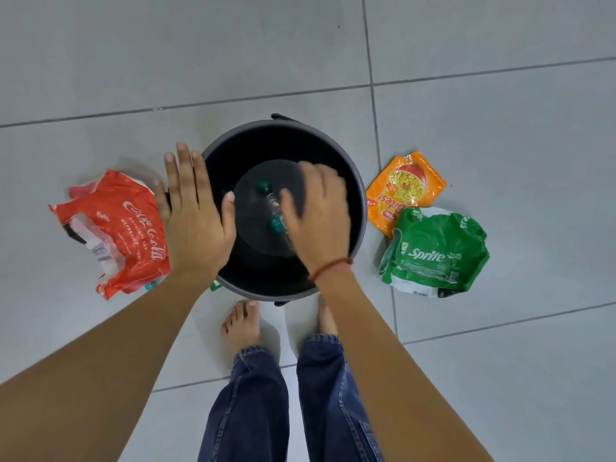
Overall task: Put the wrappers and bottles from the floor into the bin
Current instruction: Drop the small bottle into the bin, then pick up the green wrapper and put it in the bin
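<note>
A round black bin (358,181) stands on the tiled floor in front of my bare feet. Inside it lies a clear bottle (271,205) with a green cap and a green label. My right hand (320,215) hovers over the bin, blurred, just right of the bottle, fingers loose and holding nothing. My left hand (191,211) is flat with fingers spread above the bin's left rim. A red Coca-Cola wrapper (113,228) lies on the floor left of the bin. An orange noodle wrapper (405,188) and a green Sprite wrapper (433,251) lie to its right.
Grey floor tiles (500,128) with dark grout lines surround the bin. My feet (241,325) and blue jeans are close behind it. A small green and white scrap (215,286) peeks out at the bin's near-left edge.
</note>
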`<state>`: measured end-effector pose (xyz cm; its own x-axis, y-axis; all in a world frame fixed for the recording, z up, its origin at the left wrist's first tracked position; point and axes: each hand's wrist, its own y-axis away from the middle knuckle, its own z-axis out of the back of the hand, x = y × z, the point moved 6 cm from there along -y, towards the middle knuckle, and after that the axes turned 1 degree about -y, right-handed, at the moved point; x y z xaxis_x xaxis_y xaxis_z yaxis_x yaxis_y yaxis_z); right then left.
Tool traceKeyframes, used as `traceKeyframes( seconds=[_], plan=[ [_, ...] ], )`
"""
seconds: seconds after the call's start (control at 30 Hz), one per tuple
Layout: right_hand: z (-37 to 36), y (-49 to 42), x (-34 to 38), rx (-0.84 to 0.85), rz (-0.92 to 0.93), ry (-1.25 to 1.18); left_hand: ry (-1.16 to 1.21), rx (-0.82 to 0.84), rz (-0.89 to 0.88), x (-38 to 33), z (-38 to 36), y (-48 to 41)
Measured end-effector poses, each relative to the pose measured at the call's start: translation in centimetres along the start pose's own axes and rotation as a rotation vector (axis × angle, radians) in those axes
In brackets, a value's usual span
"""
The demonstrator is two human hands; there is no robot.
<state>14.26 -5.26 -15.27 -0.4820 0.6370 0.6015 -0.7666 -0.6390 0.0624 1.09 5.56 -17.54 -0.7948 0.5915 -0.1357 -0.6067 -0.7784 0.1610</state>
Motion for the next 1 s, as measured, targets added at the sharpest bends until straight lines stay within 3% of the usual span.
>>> traceKeyframes(
  seconds=[0.07,0.13,0.23,0.33,0.5,0.63,0.77,0.9,1.0],
  plan=[
    [5.3,0.9,-2.3,-0.336,0.024,-0.018,-0.004,0.005,0.004,0.1,0.0,0.0],
    [7.8,1.8,-7.8,-0.413,-0.242,0.008,-0.014,0.004,0.006,0.0,0.1,0.0],
    [5.6,4.3,-17.8,-0.082,-0.81,0.202,-0.008,-0.005,0.007,0.0,0.1,0.0],
    [1.8,6.5,-22.3,0.232,-1.029,0.295,0.003,-0.017,0.002,-0.1,0.2,0.0],
    [-1.1,5.9,-23.1,0.165,-1.13,0.129,0.023,-0.028,-0.002,0.0,0.0,0.2],
    [2.1,4.4,-19.3,-0.049,-1.008,0.072,0.033,-0.017,-0.002,-0.1,0.1,0.1],
    [7.3,5.3,-10.6,-0.374,-0.602,-0.119,0.038,-0.011,0.01,0.1,0.1,0.0],
    [7.6,7.1,-1.0,-0.132,-0.109,0.009,0.067,-0.024,0.019,0.3,0.1,0.0],
    [3.1,7.5,1.2,0.116,-0.024,0.22,0.107,-0.043,0.014,0.3,0.2,-0.1]
  ],
)
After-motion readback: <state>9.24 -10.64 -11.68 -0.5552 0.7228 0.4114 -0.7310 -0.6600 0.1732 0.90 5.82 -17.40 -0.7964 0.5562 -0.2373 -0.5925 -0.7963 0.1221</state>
